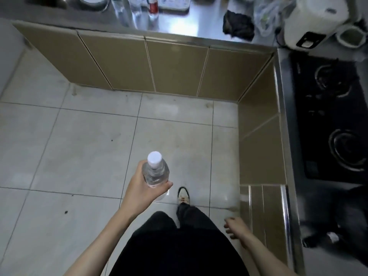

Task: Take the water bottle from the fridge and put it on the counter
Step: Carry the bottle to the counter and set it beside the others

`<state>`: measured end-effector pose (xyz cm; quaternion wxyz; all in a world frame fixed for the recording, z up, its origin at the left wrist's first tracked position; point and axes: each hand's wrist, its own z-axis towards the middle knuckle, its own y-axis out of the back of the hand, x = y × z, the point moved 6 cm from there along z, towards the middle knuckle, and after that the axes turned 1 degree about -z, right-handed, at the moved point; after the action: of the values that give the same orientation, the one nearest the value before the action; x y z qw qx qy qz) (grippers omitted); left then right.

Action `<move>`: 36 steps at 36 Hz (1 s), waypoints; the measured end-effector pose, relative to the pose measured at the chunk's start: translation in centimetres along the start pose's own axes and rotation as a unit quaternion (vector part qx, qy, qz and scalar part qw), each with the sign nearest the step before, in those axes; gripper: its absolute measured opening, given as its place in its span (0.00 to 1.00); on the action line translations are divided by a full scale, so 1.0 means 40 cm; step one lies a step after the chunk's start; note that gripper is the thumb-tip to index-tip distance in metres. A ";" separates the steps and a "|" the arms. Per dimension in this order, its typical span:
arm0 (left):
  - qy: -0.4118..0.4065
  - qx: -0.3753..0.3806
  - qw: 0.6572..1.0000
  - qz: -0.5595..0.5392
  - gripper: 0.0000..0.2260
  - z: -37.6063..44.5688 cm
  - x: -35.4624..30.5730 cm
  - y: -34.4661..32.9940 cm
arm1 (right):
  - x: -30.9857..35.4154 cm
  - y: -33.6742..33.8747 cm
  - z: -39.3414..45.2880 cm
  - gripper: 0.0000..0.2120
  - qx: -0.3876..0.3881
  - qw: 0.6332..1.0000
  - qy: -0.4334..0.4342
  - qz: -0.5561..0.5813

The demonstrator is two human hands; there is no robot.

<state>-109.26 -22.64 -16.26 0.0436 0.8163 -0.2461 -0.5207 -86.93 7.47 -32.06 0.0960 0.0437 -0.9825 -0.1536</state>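
Over the tiled floor (79,146), short of the worktop (179,24) | left hand (143,188) grip wrapped round the water bottle (156,172), upright, cap up, carried ahead for set-down | right hand (236,228) empty, loosely open at the side | judged: fridge step done, placement pending

Water bottle (156,172) upright in left hand (143,188) over the floor (79,146). Counter (179,26) ahead, stove (334,116) at right. Right hand (236,228) low beside the cabinets (262,156).

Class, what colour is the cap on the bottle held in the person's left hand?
White. The cap on the water bottle in the left hand shows clearly in the head view.
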 end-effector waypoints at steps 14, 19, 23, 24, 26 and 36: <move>0.026 -0.078 0.996 -0.028 0.31 0.664 -0.244 0.327 | 1.279 0.012 0.125 0.09 0.011 0.972 0.234 -0.026; 0.018 -0.072 0.997 -0.025 0.29 0.965 -0.342 0.421 | 1.429 0.051 0.210 0.10 0.008 0.986 0.162 -0.030; -0.002 -0.051 0.999 -0.007 0.27 1.178 -0.451 0.475 | 1.467 0.118 0.232 0.09 0.001 0.994 0.095 -0.045; -0.006 -0.047 0.999 -0.001 0.27 1.226 -0.481 0.483 | 1.476 0.136 0.233 0.09 -0.004 0.995 0.087 -0.042; -0.012 -0.042 0.999 0.004 0.26 1.316 -0.547 0.492 | 1.493 0.169 0.243 0.08 -0.005 0.996 0.077 -0.038; -0.082 -0.037 0.995 0.046 0.29 1.740 -0.769 0.395 | 1.641 0.318 0.411 0.06 0.028 0.997 -0.020 -0.070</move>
<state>-185.91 -9.81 -17.21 0.0774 0.7568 -0.2662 -0.5919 -155.15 16.80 -31.97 0.0638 0.1117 -0.9827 -0.1330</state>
